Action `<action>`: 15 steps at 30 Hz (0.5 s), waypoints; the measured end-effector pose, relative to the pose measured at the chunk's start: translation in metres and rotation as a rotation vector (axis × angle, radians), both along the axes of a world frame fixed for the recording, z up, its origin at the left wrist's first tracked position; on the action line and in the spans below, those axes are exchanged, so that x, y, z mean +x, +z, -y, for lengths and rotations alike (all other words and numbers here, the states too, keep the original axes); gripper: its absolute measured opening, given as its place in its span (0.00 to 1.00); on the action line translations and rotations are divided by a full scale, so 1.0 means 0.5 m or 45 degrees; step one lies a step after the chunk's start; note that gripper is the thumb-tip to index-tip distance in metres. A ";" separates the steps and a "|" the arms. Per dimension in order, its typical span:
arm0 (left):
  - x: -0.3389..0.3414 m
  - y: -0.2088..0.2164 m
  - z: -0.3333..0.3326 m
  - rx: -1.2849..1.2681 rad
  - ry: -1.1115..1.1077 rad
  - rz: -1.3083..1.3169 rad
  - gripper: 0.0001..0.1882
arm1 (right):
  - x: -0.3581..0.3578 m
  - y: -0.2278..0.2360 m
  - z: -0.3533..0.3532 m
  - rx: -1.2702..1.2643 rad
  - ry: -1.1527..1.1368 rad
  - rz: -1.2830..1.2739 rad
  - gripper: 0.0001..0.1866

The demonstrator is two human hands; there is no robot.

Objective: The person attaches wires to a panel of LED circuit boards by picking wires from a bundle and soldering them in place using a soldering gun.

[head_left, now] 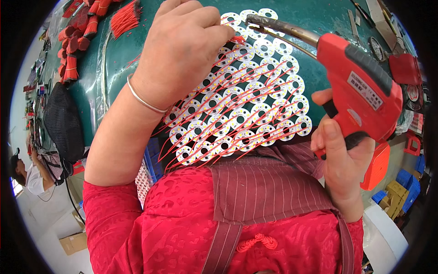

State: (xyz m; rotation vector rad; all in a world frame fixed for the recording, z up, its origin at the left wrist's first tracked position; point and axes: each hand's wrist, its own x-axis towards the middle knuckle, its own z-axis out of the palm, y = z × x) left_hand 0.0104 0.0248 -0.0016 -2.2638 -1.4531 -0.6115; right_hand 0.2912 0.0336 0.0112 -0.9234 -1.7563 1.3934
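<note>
Rows of ring-shaped white LED boards (240, 118) lie on the green table, with thin red wires running slantwise across most of them. My left hand (185, 45), a bangle on its wrist, is closed over the upper left boards. From its pinched fingers a small bunch of red wires (237, 40) sticks out. My right hand (340, 150) grips the handle of a red and black soldering gun (365, 86). Its metal tip points left, over the farthest boards, just right of my left fingers. Whether the tip touches a board I cannot tell.
Tied bundles of red wire (70, 66) line the table's far left, with a loose pile of red wires (125, 20) beside them. A black mesh bag (64, 121) hangs at the left edge. Another person (34, 176) is farther left. A red stool (376, 166) stands at right.
</note>
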 end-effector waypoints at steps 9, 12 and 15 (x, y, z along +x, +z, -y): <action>0.001 0.002 0.007 -0.050 0.074 -0.043 0.05 | -0.007 -0.001 0.008 -0.123 -0.052 0.006 0.07; 0.000 0.002 0.007 -0.070 0.072 -0.053 0.05 | -0.016 -0.002 0.004 -0.110 -0.008 -0.038 0.06; -0.002 0.004 0.007 -0.075 0.057 -0.065 0.05 | -0.021 -0.004 0.001 -0.074 0.025 -0.071 0.06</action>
